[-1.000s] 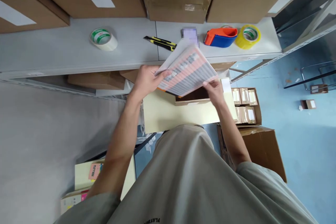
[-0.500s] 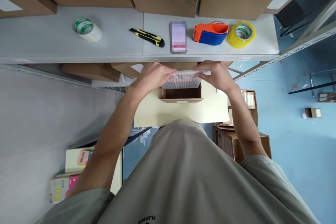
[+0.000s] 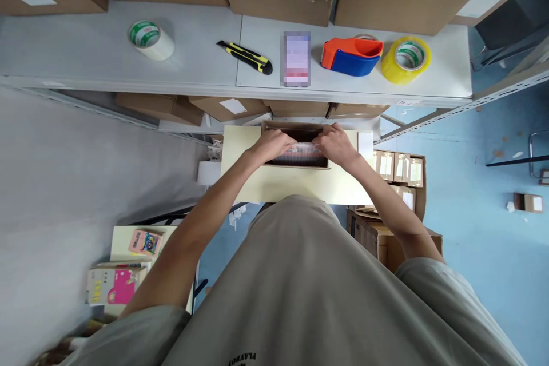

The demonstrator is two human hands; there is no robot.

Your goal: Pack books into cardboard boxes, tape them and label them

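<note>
Both my hands reach into a small open cardboard box (image 3: pixel 295 164) that stands on a pale yellow board (image 3: pixel 291 186) in front of me. My left hand (image 3: pixel 272 146) grips the left end and my right hand (image 3: pixel 337 144) the right end of a flat striped pack (image 3: pixel 300 153), which lies low inside the box. Most of the pack is hidden by my fingers and the box walls.
A grey shelf (image 3: pixel 86 63) above the box carries a green-white tape roll (image 3: pixel 150 39), a yellow-black utility knife (image 3: pixel 245 57), a phone (image 3: pixel 297 59), an orange-blue tape dispenser (image 3: pixel 351 55) and a yellow tape roll (image 3: pixel 405 59). Cartons of small boxes (image 3: pixel 401 174) stand right; books (image 3: pixel 124 280) lie left.
The striped pack was held tilted up above the box, then turned level, and now sits down inside the box with both hands still on its ends.
</note>
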